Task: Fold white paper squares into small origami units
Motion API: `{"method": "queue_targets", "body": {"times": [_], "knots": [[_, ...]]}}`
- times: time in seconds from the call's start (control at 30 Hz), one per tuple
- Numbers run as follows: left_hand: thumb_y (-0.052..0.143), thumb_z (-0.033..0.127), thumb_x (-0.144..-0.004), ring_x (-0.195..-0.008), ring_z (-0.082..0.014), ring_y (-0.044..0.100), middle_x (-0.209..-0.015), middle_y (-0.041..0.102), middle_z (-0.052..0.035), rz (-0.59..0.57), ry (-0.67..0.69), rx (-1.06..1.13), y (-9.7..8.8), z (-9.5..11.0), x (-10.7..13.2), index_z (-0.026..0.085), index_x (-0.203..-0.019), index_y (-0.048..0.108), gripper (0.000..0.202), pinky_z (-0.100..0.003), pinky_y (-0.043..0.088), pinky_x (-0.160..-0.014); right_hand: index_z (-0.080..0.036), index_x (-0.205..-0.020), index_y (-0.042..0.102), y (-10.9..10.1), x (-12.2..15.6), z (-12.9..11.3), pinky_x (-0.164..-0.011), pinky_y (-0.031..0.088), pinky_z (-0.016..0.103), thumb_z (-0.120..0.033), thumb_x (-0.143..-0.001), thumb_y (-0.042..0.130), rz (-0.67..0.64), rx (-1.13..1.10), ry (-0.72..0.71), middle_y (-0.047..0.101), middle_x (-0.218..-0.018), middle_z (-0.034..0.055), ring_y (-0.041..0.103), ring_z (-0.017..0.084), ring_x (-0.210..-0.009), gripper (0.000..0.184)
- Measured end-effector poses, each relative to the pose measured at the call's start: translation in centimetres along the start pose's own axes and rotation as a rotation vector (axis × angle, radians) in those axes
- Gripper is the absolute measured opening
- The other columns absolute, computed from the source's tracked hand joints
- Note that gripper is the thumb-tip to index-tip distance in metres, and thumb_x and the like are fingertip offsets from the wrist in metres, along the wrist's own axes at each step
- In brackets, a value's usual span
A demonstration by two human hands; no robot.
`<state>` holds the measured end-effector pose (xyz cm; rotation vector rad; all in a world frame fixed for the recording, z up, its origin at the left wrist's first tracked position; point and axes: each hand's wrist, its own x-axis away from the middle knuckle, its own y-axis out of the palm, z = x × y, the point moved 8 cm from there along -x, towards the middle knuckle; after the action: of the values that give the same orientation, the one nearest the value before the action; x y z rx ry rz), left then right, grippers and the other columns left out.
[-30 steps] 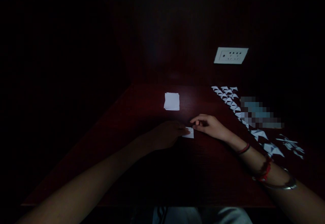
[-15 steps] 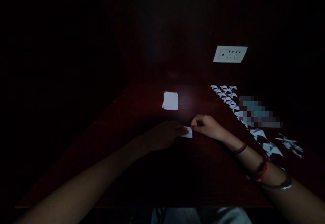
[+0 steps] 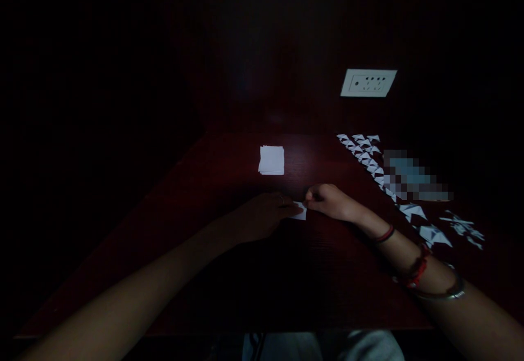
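A small white piece of paper, partly covered, lies on the dark red table. My left hand reaches over it from the left, its thumb and fingers closed on the paper. At the paper's upper right corner, my right hand has its thumb and forefinger pinched together, with the other fingers curled in. Shadow hides much of the left hand's fingers. Beyond the hands sits a stack of square white papers.
Rows of folded white paper pieces run along the table's right side, with larger folded ones nearer me. White paper strips lie beside them, near a blurred-out item. A wall socket is above the table.
The right fingertips have drawn in closer to the paper's corner and pinch more tightly. The left hand keeps its hold. The whole view has shifted slightly.
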<state>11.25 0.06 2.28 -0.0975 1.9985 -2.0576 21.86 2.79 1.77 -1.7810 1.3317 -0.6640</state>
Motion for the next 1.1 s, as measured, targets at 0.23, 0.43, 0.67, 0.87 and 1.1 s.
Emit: {"method": "queue_targets", "body": {"times": [0.23, 0.43, 0.67, 0.87, 1.1], "knots": [[0.044, 0.007, -0.076, -0.107, -0.0185, 0.041, -0.121, 0.046, -0.0036, -0.007, -0.001, -0.022, 0.3, -0.1, 0.0, 0.021, -0.12, 0.041, 0.047, -0.033, 0.032, -0.089, -0.015, -0.061, 0.055, -0.1, 0.1, -0.3, -0.051, 0.033, 0.02, -0.02, -0.07, 0.05, 0.007, 0.034, 0.019, 0.056, -0.06, -0.0002, 0.049, 0.01, -0.055, 0.011], [0.044, 0.003, -0.073, -0.109, -0.019, 0.039, -0.123, 0.044, -0.0032, -0.021, -0.014, 0.01, 0.2, 0.0, 0.2, 0.021, -0.122, 0.039, 0.053, -0.034, 0.031, -0.091, -0.015, -0.065, 0.057, -0.2, 0.3, -0.5, -0.054, 0.034, 0.019, -0.018, -0.072, 0.051, 0.04, 0.033, -0.009, 0.056, -0.063, -0.0008, 0.05, 0.009, -0.057, 0.01], [0.038, 0.001, -0.072, -0.113, -0.017, 0.036, -0.125, 0.039, -0.0012, 0.013, -0.045, 0.162, 0.1, -0.4, 0.4, 0.025, -0.12, 0.041, 0.054, -0.035, 0.03, -0.095, -0.016, -0.078, 0.062, -0.8, 1.6, -2.9, -0.062, 0.039, 0.02, -0.011, -0.076, 0.049, 0.116, 0.077, -0.294, 0.056, -0.074, 0.0019, 0.052, 0.01, -0.068, 0.014], [0.039, -0.001, -0.071, -0.114, -0.0151, 0.036, -0.124, 0.042, -0.0024, 0.006, -0.039, 0.186, -0.1, -0.2, 0.6, 0.021, -0.122, 0.039, 0.055, -0.033, 0.029, -0.097, -0.022, -0.1, 0.061, -0.2, 3.4, -3.3, -0.074, 0.042, 0.024, -0.007, -0.077, 0.044, -0.026, 0.225, -0.401, 0.057, -0.094, 0.0039, 0.055, 0.014, -0.083, 0.031], [0.038, 0.002, -0.076, -0.118, -0.0145, 0.034, -0.129, 0.039, -0.0016, 0.008, -0.032, 0.121, -0.3, 0.0, 0.8, 0.021, -0.124, 0.035, 0.052, -0.032, 0.028, -0.098, -0.023, -0.108, 0.056, 0.0, 3.8, -4.0, -0.079, 0.044, 0.026, -0.006, -0.078, 0.042, -0.082, 0.316, -0.417, 0.056, -0.105, 0.003, 0.055, 0.015, -0.09, 0.038]]}}
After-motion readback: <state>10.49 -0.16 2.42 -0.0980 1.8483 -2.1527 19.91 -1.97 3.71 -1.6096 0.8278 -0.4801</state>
